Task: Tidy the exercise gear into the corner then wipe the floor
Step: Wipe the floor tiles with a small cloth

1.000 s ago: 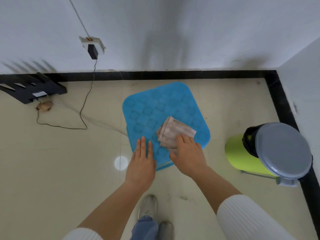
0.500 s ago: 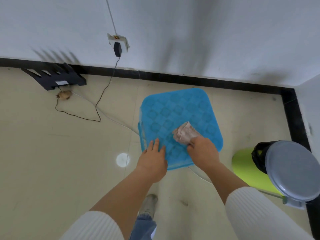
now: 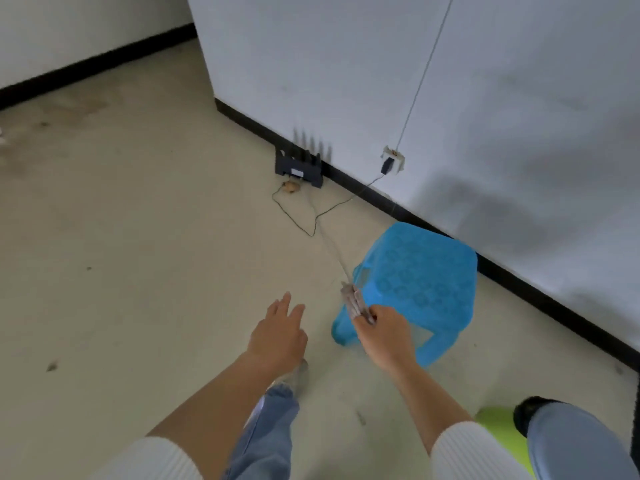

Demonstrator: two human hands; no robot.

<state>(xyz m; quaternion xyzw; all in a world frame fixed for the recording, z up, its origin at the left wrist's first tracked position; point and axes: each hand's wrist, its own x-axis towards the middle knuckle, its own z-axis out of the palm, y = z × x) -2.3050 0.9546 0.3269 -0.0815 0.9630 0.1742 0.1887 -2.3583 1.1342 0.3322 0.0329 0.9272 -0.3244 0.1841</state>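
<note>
Grey-brown cloth [image 3: 354, 301], folded into a narrow wad, pinched between thumb and curled fingers of the right hand [image 3: 384, 341], held clear of the floor at the near left edge of the stool. Left hand [image 3: 277, 336]: empty, fingers straight and spread, palm down, hovering above the floor just left of the right hand. Blue plastic stool [image 3: 415, 282]: upright, patterned seat, standing near the black skirting [image 3: 554, 308], with the right hand in front of its near leg. Beige tiled floor [image 3: 138, 271]: dull, with dark specks and smudges, most of them to the left and far left. Thin black cable [image 3: 313, 223]: looped loosely on the floor between the stool and a black router [image 3: 298, 166], running up to a wall socket [image 3: 393, 161]. Lime-green bin [image 3: 498, 431]: grey lid, at the lower right. Exercise gear: none identifiable in this view. Step in hand, as judged: bringing the cloth down to wipe the floor. Handling note: open the wad out for a wider face, brace with the free left hand, work the marked patches in overlapping strokes, and keep the cloth off the cable so that it does not drag the router.
</note>
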